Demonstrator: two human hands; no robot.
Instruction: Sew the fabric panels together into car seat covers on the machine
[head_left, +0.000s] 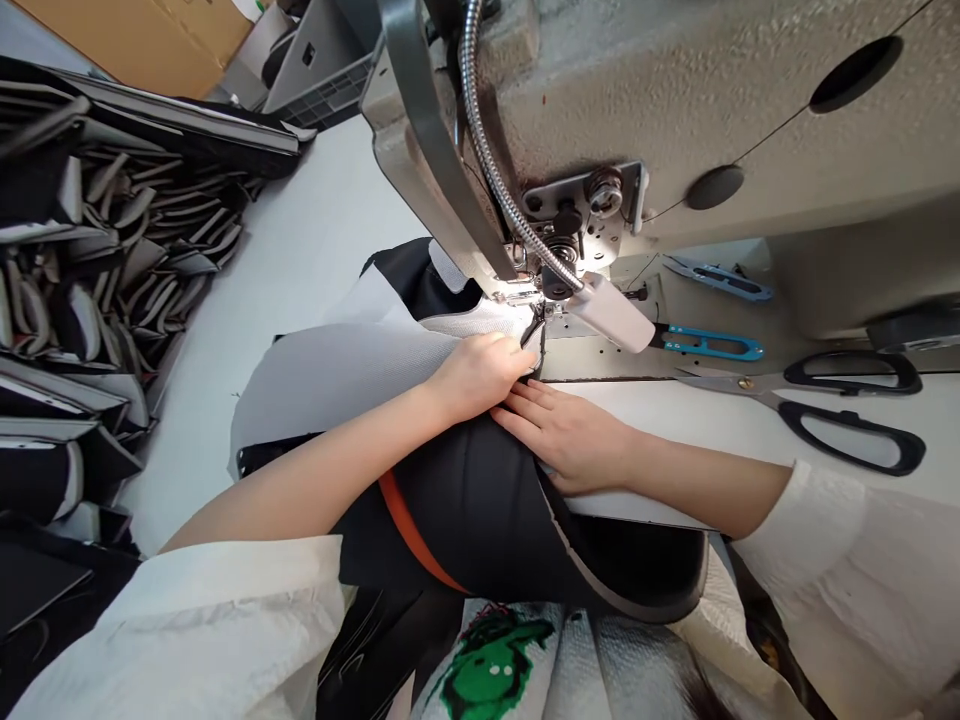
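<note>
A sewing machine (pixel 675 110) is filling the upper right, its arm reaching over a white table (pixel 300 230). A tall pile (pixel 127 230) of black and gray pieces is lining the table's left side, well apart from the person's 2 hands, and a gray crate (pixel 322 90) is standing behind, beside a cardboard box (pixel 150 40).

The cloth (pixel 480 510), gray on the far side and black on the near side with 1 orange stripe (pixel 412 530), is lying under both hands; its near part is curving down over the table edge toward the person's lap. The person seems to be working at the seam step, lining up an edge at the lit stitching spot. The next move seems to be calling for flat, even layers there, with the fingertips kept clear of the needle.

The left hand (pixel 484 375) is bending its fingers down onto the cloth just beside the stitching spot; whether it is pinching the edge cannot be told. The right hand (pixel 577 435) is lying flat, its fingers extended and nearly together, pressing the black part from above, its fingertips just beside the left hand. The cloth is thus running beneath both palms and out past the left wrist.

To the right, scissors (pixel 745 383) are lying spread at the table's seam with the machine bed; 2 blue snips, 1 nearer (pixel 754 348) and 1 farther (pixel 739 285), are resting on that bed. A white lamp (pixel 615 315) is hanging near the stitching spot.
</note>
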